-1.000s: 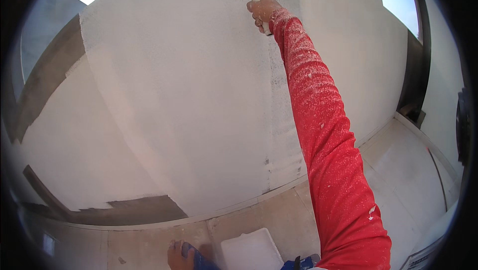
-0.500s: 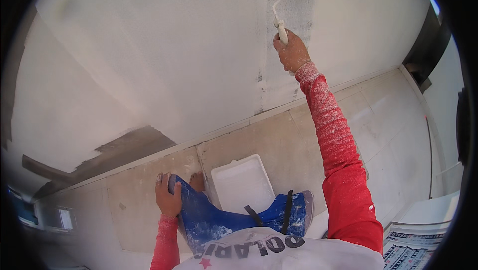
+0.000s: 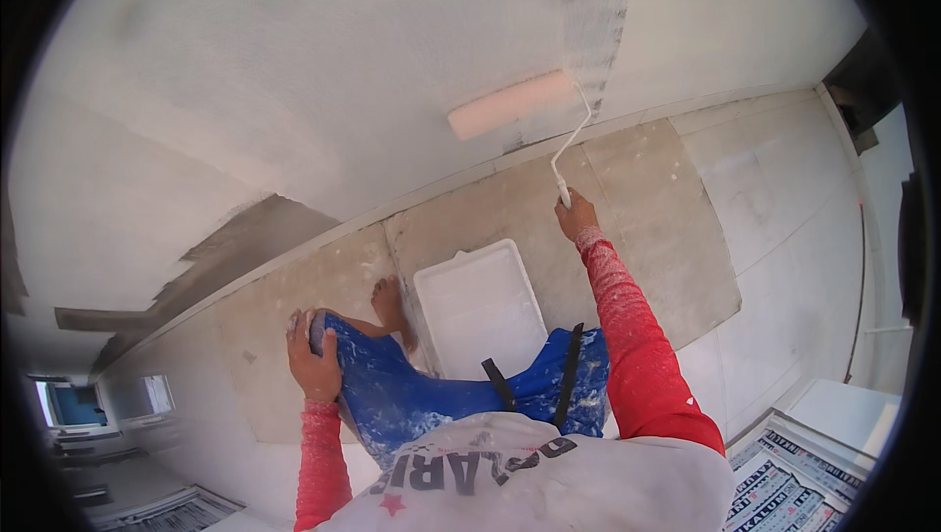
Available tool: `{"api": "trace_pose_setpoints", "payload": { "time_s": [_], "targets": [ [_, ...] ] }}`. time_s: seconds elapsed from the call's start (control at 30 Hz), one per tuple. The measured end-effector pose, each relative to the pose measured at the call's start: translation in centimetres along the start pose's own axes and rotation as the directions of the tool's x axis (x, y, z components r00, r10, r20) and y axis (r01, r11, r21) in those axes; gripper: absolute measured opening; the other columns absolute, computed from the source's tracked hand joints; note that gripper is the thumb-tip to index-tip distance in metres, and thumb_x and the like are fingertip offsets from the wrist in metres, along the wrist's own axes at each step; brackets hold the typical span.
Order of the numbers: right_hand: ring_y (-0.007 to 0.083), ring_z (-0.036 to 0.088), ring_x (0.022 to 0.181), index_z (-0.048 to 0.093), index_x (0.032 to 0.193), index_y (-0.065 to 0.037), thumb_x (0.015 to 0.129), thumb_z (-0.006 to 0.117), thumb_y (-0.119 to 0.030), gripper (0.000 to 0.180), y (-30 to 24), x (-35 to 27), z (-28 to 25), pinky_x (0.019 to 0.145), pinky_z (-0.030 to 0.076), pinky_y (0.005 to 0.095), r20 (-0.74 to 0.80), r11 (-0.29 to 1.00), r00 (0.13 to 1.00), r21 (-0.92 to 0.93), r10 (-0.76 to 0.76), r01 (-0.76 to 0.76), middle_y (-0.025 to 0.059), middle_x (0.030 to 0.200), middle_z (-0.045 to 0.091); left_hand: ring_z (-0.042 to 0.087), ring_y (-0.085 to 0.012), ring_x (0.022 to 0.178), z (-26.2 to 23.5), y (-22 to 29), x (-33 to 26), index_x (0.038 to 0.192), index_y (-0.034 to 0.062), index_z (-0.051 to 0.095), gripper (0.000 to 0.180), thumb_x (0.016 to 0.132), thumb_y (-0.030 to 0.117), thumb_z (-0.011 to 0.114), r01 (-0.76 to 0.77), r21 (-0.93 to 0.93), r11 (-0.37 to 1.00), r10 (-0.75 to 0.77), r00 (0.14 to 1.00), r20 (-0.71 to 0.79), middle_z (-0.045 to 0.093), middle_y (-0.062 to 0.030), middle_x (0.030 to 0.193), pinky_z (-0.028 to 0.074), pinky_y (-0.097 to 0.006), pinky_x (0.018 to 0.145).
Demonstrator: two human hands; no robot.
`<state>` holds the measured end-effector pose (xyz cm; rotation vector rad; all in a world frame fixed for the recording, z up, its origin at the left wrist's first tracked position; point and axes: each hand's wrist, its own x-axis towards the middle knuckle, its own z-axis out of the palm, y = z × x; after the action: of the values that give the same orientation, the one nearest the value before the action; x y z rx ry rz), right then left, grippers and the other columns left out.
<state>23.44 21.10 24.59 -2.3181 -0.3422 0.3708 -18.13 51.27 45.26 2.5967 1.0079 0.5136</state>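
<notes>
Right hand (image 3: 576, 216), right of centre in the frame, has its fingers wrapped round the handle of a paint roller (image 3: 515, 103), whose sleeve sits above mid-frame, seemingly flat against the pale wall (image 3: 294, 61). I guess the bent wire does the reaching there. Left hand (image 3: 314, 360), lower left, is draped over one knee of the paint-splotched blue trousers (image 3: 402, 385), fingers a bit apart, probably just bracing. The paint tray (image 3: 529, 289) is parked lower middle between the knees, presumably for easy reach. Roller itself: long pale pinkish-orange sleeve, slanting up to the right, thin white frame off its right end. Can't tell how wet it is.
</notes>
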Motion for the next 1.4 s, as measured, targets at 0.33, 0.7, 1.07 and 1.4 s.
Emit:
{"api": "trace_pose_setpoints", "payload": {
  "time_s": [0.33,0.7,1.07,1.4],
  "targets": [
    [0.0384,0.072,0.089,0.063,0.122,-0.001,0.088,0.064,-0.025,0.042,2.9,-0.5,5.5,0.077,0.059,0.0459,0.334,0.916,0.865,0.014,0.374,-0.401,0.0253,0.106,0.071,0.049,-0.0425,0.134,-0.7,-1.0,-1.5,0.131,0.0039,0.063,0.044,0.090,0.020,0.066,0.136,0.050,0.989,-0.137,0.991,0.012,0.056,-0.0243,0.141,0.036,-0.048,0.115],
    [0.0324,0.071,0.072,0.064,0.108,-0.002,0.085,0.066,-0.020,0.029,-0.9,-2.4,-1.3,0.061,0.057,0.0436,0.182,0.954,0.973,0.240,0.139,-0.181,0.0203,0.088,0.070,0.049,-0.0429,0.133,-0.5,-0.6,-0.7,0.129,0.0038,0.064,0.046,0.086,0.021,0.069,0.064,0.037,0.997,-0.063,0.997,-0.033,0.057,-0.0251,0.139,0.037,-0.049,0.113],
    [0.0245,0.063,0.060,0.060,0.101,-0.006,0.089,0.060,-0.013,0.014,-17.3,-0.2,-18.1,0.057,0.053,0.0403,-0.232,0.887,0.940,0.334,-0.250,0.319,0.0125,0.078,0.064,0.053,-0.0442,0.125,1.4,2.1,1.7,0.122,0.0035,0.066,0.042,0.087,0.026,0.068,-0.018,-0.038,0.999,0.015,0.998,-0.056,0.061,-0.0250,0.130,0.040,-0.050,0.108],
    [0.0135,0.050,0.050,0.054,0.101,-0.007,0.095,0.053,-0.021,0.015,-42.8,2.2,-37.1,0.044,0.047,0.0342,-0.342,0.736,0.892,0.514,-0.295,0.440,0.0017,0.071,0.050,0.060,-0.0465,0.104,0.4,2.8,2.1,0.115,0.0050,0.068,0.037,0.093,0.034,0.060,-0.132,-0.082,0.988,0.127,0.990,-0.068,0.066,-0.0252,0.111,0.046,-0.053,0.092]
  ]
}}
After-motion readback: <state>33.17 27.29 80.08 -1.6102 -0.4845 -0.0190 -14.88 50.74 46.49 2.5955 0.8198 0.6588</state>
